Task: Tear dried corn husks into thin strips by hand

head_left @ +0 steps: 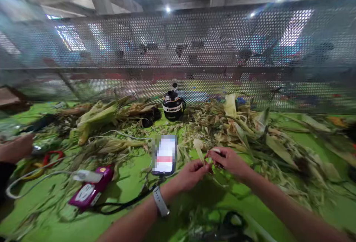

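Above the green table, my left hand has its thumb and fingers pinched on a pale strip of corn husk. The strip's upper end stands up out of the grip, and thin shreds hang below. My right hand is close beside it, fingers curled and pinched by the same husk; its fingers partly cover what they hold. A grey watch band is on my left wrist. Loose husk scraps lie just past both hands. Left of my hands is a phone, its screen blurred.
A magenta power bank with cables lies left. A black jug marked ENERGY stands before a perforated metal screen. Husk heaps line the back. Another person's hand is at far left. A black looped object lies in front.
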### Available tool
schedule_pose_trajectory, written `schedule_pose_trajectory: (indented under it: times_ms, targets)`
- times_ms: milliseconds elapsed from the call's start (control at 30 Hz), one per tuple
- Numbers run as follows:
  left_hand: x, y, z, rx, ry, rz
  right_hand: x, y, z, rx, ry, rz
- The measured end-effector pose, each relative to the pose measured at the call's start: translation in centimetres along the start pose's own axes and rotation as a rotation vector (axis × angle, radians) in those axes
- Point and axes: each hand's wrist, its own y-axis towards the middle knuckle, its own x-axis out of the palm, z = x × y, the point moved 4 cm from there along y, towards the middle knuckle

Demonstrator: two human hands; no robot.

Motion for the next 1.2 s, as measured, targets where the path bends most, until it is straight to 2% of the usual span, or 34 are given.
schedule_pose_trajectory:
  times_ms: [100, 200, 300, 400, 533, 600, 700, 767, 800, 900, 1033, 1100, 1200]
  targets:
    - [-0.1, -0.2, 0.3, -0.007, 0.031, -0.014, 0.0, -0.1, 0.0, -0.016, 0.051, 0.102]
    - [0.2, -0.6, 0.8, 0.037, 0.063, -0.071, -0.1, -0.1, 0.2, 0.017, 0.099, 0.123]
    - [0.6, -1.2, 1.3, 0.063, 0.093, -0.137, -0.5, -0.2, -0.1, 0.048, 0.105, 0.051]
    - [1.1, -1.5, 1.4, 0.014, 0.057, -0.208, -1.0, -0.7, -1.3, -0.033, 0.065, -0.02]
    - [1.3, -1.4, 1.3, -0.007, -0.017, -0.229, 0.3, -1.4, -2.1, -0.112, -0.013, -0.124]
    - [1.3, -1.1, 1.1, -0.023, -0.062, -0.204, 0.7, -1.3, -1.8, -0.095, 0.018, -0.048]
    - [0.5, -0.6, 1.1, 0.01, -0.107, -0.052, 0.4, -1.0, -1.0, -0.054, 0.131, 0.152]
    - [0.0, -0.4, 1.2, 0.064, -0.074, 0.024, -0.1, -0.9, -0.8, -0.065, 0.146, 0.234]
    - [-0.1, -0.4, 1.3, 0.083, -0.037, 0.02, -0.2, -0.8, -0.8, -0.083, 0.124, 0.251]
    - [0.1, -0.8, 1.3, 0.067, 0.06, -0.125, 0.2, -0.9, -1.0, -0.139, 0.027, 0.216]
    - [0.9, -1.4, 1.0, -0.082, 0.041, -0.325, 1.3, -1.1, -1.2, -0.173, -0.03, 0.159]
    - [1.2, -1.5, 0.9, -0.116, -0.008, -0.343, 1.3, -1.1, -1.4, -0.161, -0.043, 0.142]
    - [1.0, -1.2, 0.9, -0.114, -0.12, -0.243, 0.3, -0.9, -1.6, -0.072, -0.047, 0.076]
